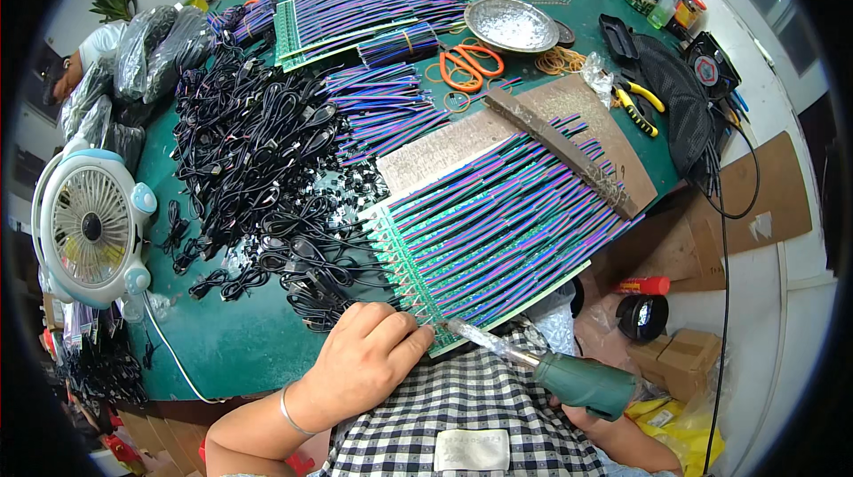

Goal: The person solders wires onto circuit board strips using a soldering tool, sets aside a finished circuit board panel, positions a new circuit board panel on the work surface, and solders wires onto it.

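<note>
My left hand [364, 357] lies at the near left corner of a green circuit board panel [410, 286]. Its fingers are curled and pressed together by the panel's edge; whatever they may pinch is hidden. Rows of blue, purple and black flat wires [506, 219] run across this panel. My right hand [582, 419] is wrapped round a green-bodied tool [586, 385] with a long metal barrel, and the tool hides most of its fingers. The barrel's tip points left, close to my left fingertips at the panel's corner. A wooden bar [560, 150] lies across the wires' far ends.
Left of the panel spreads a heap of black cables [258, 139]. A white fan [89, 224] stands at the left table edge. Farther back are another wired panel [373, 11], orange-handled scissors [469, 67], a metal dish [513, 24] and yellow-black pliers [638, 108].
</note>
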The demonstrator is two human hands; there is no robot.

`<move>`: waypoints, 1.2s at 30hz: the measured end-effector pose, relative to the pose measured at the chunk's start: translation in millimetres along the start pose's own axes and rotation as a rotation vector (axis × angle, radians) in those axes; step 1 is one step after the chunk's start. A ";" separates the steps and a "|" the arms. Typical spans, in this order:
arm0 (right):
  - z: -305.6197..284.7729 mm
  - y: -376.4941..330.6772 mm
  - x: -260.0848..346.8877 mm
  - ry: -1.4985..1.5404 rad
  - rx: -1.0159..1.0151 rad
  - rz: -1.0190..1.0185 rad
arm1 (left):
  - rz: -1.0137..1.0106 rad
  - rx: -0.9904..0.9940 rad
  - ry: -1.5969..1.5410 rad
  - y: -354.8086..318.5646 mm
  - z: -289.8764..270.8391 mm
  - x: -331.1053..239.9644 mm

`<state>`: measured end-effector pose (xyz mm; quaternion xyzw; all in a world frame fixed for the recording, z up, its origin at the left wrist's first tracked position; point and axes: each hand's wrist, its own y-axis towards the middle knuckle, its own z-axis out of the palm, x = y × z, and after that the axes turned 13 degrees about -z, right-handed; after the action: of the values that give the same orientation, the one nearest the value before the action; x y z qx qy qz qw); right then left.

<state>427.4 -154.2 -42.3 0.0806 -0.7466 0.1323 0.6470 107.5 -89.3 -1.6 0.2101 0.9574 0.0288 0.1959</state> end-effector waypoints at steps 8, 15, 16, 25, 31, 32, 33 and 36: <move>-5.8 1.2 7.5 -0.161 0.081 -0.141 | 0.001 0.023 0.003 0.6 -1.0 -0.3; -5.1 -1.5 6.4 -0.055 0.041 -0.093 | -0.006 0.010 0.009 0.5 -0.6 -0.8; -5.3 -2.4 5.5 -0.063 0.032 -0.088 | -0.005 0.013 0.013 0.8 -0.6 -0.9; -6.8 -4.1 5.2 -0.047 0.041 -0.074 | -0.022 0.015 -0.003 -1.8 0.5 -0.3; -9.8 -4.9 2.8 -0.077 0.070 -0.107 | -0.029 -0.048 -0.012 -4.5 5.3 -1.8; -9.9 -4.7 2.9 -0.077 0.070 -0.106 | -0.030 -0.048 -0.012 -5.3 6.1 -1.7; -10.0 -4.6 3.1 -0.062 0.068 -0.104 | -0.019 -0.069 -0.014 -6.1 7.0 -1.7; -8.8 -3.2 7.0 -0.059 0.065 -0.079 | -0.015 -0.095 -0.033 -7.6 9.1 -0.3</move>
<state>435.5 -154.3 -34.0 0.1346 -0.7569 0.1284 0.6264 108.3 -96.6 -10.9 0.1937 0.9531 0.0692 0.2218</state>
